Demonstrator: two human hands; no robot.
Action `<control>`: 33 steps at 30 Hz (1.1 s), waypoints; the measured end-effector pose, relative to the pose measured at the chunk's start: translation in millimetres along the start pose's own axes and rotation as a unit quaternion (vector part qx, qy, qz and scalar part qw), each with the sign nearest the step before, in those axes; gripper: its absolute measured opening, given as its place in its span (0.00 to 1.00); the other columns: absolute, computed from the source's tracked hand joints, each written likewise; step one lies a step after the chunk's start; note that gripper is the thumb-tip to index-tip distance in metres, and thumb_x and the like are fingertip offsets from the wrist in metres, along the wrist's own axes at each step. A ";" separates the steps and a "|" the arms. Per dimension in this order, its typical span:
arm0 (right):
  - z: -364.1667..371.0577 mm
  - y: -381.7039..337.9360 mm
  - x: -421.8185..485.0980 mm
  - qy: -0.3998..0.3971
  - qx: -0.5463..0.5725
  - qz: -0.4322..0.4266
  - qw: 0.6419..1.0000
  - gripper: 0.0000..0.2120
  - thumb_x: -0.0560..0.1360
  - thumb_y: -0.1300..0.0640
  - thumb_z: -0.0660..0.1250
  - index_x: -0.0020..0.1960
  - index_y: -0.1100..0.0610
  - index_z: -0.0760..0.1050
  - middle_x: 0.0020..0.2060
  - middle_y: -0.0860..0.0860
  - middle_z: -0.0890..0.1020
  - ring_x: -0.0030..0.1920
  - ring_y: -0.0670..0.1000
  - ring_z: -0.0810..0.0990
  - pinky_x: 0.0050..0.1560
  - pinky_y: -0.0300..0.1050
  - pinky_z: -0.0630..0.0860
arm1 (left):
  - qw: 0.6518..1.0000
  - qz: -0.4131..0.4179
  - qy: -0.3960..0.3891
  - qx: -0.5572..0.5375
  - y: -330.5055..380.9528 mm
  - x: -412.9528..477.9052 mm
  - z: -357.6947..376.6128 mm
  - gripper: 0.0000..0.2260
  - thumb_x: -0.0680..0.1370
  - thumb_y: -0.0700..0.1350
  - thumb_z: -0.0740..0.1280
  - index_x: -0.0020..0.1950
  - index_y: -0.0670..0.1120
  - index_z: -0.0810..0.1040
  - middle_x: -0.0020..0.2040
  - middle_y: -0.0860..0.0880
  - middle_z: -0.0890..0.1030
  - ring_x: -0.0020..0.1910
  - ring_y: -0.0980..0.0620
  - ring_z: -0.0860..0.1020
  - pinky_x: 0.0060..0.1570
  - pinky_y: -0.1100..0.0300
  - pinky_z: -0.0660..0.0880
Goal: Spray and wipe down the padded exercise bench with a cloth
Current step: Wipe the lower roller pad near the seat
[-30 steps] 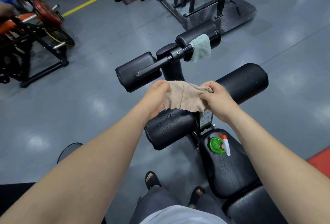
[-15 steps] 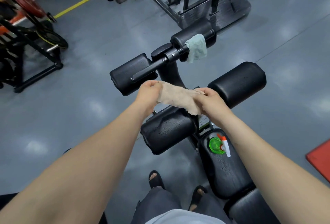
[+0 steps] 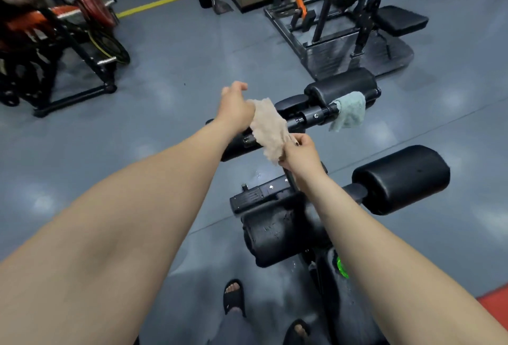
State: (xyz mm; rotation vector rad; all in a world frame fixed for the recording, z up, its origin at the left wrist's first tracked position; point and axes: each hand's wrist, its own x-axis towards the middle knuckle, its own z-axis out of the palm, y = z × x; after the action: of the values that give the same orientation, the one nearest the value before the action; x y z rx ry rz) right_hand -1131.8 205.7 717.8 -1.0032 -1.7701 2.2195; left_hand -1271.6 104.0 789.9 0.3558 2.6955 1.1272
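Observation:
A beige cloth (image 3: 268, 129) is stretched in the air between both hands above the black bench. My left hand (image 3: 236, 105) grips its far upper end, and my right hand (image 3: 301, 152) pinches its near lower end. Below them lie the wet near-left roller pad (image 3: 277, 234) and the near-right roller pad (image 3: 401, 180). Beyond the cloth are the far-left pad (image 3: 236, 149), partly hidden by my arm, and the far-right pad (image 3: 341, 86). A green spray bottle (image 3: 342, 267) lies on the seat pad (image 3: 346, 314), mostly hidden behind my right forearm.
A pale green cloth (image 3: 349, 111) hangs over the far crossbar. A plate-loaded machine (image 3: 68, 42) stands on the floor at far left, and a rack with a platform (image 3: 343, 42) at the far right. My sandalled feet (image 3: 233, 298) are beside the bench. A red mat edge (image 3: 494, 300) shows at right.
Both hands moved the beige cloth up and away from the near-left pad, and my left hand reached farther forward. The view tilted up, and my right arm now covers most of the bottle.

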 end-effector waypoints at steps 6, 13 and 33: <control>-2.4 22.5 11.5 0.047 -0.059 0.054 0.996 0.06 0.71 0.62 0.58 0.44 0.57 0.72 0.35 0.56 0.78 0.31 0.51 0.73 0.30 0.43 0.74 | 0.958 0.124 -0.192 0.175 -37.2 -28.5 24.5 0.22 0.81 0.38 0.58 0.74 0.51 0.73 0.73 0.47 0.70 0.70 0.46 0.72 0.65 0.58 0.70; -41.1 34.4 5.8 0.097 -0.069 0.048 0.992 0.07 0.80 0.61 0.57 0.45 0.57 0.72 0.37 0.55 0.78 0.34 0.51 0.76 0.39 0.47 0.76 | 0.957 0.135 -0.160 0.203 -38.5 -37.7 27.9 0.21 0.80 0.41 0.59 0.72 0.49 0.74 0.72 0.46 0.71 0.74 0.44 0.66 0.72 0.51 0.66; -97.8 -58.7 66.3 0.081 -0.520 -0.176 0.832 0.27 0.80 0.64 0.59 0.78 0.58 0.63 0.77 0.56 0.62 0.75 0.59 0.64 0.74 0.52 0.64 | 0.921 0.093 -0.208 0.315 -32.3 -28.0 61.6 0.37 0.80 0.53 0.59 0.83 0.45 0.43 0.84 0.45 0.48 0.82 0.45 0.49 0.80 0.45 0.49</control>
State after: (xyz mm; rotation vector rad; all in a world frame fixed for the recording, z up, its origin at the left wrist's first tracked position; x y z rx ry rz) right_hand -1144.8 335.9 734.8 -0.8079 -2.7984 0.8141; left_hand -1232.9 115.1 726.6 0.8527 2.5844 0.1345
